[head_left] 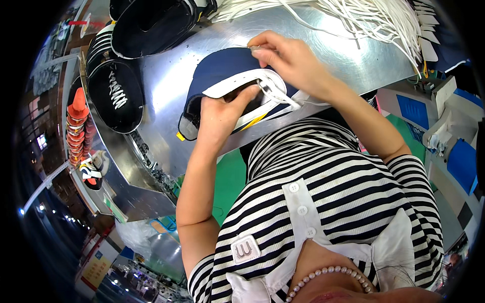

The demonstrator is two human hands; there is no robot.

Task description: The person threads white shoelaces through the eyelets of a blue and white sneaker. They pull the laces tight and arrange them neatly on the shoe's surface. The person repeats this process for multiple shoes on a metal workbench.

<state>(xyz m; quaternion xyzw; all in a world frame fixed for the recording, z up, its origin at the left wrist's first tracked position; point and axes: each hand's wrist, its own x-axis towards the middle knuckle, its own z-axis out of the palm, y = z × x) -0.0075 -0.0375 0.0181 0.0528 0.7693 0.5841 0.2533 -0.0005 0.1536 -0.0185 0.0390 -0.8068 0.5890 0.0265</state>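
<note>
A navy blue shoe upper (220, 68) with white eyelet trim and yellow edging lies on its side on the metal table, near its front edge. My left hand (222, 113) is closed on it, its fingers inside the opening and its thumb against the trim. A white shoelace (275, 96) sits looped at the eyelets, with a strand trailing right beneath my right wrist. At the upper's far edge, my right hand (283, 55) has thumb and forefinger pinched together. What lies between these fingertips is too small to make out.
Bundled white laces (374, 25) cover the table's far right. Black shoe uppers (115, 96) stand at the left, more at the far left. Beyond the metal table (166, 91) on the left is a stack of orange-red pieces (77, 126). Grey bins with blue panels (413, 111) stand right.
</note>
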